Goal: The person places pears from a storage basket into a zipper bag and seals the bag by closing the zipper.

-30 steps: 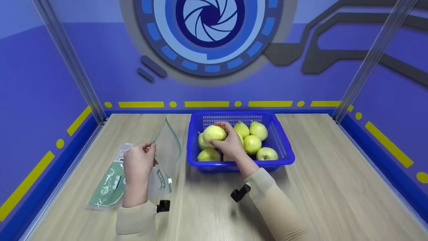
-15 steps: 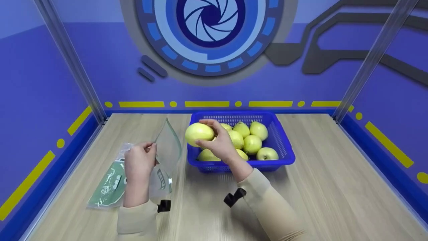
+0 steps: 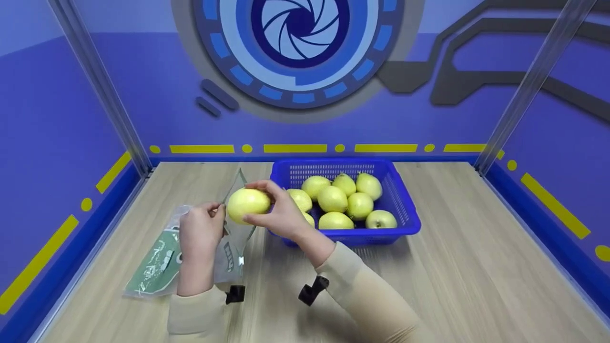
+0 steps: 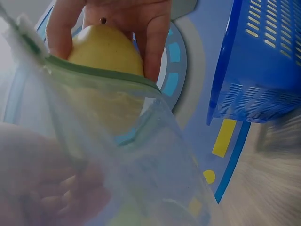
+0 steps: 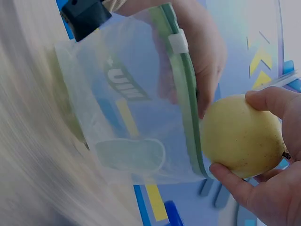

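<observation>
A yellow-green pear [image 3: 248, 205] is gripped between the thumb and fingers of my right hand [image 3: 281, 212], right at the mouth of a clear zip bag [image 3: 229, 257]. My left hand [image 3: 201, 233] pinches the bag's green-edged opening and keeps it spread. In the right wrist view the pear [image 5: 242, 136] sits against the green zip strip [image 5: 188, 103], and a white slider [image 5: 178, 42] shows on that strip. Seen from the left wrist, the pear's lower part shows through the film below the green edge [image 4: 103, 73].
A blue perforated basket [image 3: 407, 224] holding several pears [image 3: 332, 198] stands at the back middle. Flat on the wooden table [image 3: 452, 267] to the left lies a plastic package with a green print [image 3: 155, 262]. Blue panels surround the table on three sides.
My right hand has carried the pear leftward out of the basket to the bag's mouth. The left hand has stayed almost in place, still holding the bag.
</observation>
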`<state>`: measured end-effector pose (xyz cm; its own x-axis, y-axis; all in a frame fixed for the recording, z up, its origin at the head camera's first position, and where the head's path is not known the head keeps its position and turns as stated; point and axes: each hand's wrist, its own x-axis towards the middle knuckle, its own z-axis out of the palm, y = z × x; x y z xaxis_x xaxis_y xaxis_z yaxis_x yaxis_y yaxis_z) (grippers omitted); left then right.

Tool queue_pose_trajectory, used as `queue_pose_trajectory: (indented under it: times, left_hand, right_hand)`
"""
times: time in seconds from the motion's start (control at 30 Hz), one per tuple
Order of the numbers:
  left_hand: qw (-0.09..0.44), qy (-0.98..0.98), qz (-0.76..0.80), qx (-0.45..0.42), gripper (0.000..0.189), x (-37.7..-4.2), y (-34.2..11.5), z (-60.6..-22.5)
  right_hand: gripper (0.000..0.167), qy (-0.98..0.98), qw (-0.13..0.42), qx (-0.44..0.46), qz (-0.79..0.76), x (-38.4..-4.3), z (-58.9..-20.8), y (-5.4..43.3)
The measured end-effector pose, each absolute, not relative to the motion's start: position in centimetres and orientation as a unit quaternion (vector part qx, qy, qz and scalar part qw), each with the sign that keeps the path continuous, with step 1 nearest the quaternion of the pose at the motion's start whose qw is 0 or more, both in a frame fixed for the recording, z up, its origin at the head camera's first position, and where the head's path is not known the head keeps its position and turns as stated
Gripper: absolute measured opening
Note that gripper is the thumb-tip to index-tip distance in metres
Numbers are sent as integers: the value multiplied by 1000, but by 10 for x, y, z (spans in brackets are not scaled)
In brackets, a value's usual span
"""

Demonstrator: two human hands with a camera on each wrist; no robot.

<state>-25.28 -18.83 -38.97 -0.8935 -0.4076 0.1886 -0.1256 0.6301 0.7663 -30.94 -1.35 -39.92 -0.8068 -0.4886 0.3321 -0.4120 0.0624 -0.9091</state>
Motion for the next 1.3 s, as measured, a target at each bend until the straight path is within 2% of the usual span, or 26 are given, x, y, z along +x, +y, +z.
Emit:
queue_pose_trajectory:
  times: [0.47, 0.6, 0.93, 1.3]
  left_hand:
    - [183, -888, -400, 135, 30, -243, -183, -380]
    - [200, -885, -401, 126, 28, -240, -180, -379]
    - [192, -878, -419, 129, 29, -238, -178, -376]
    - [223, -872, -415, 131, 28, -244, -188, -384]
  right_hand:
    - [57, 832, 26, -341, -436, -304, -403, -36]
    - [57, 861, 49, -339, -377, -307, -405, -47]
    - [65, 888, 104, -345, -286, -316, -411, -67]
    - [35, 833, 89, -320, -442, -311, -390, -28]
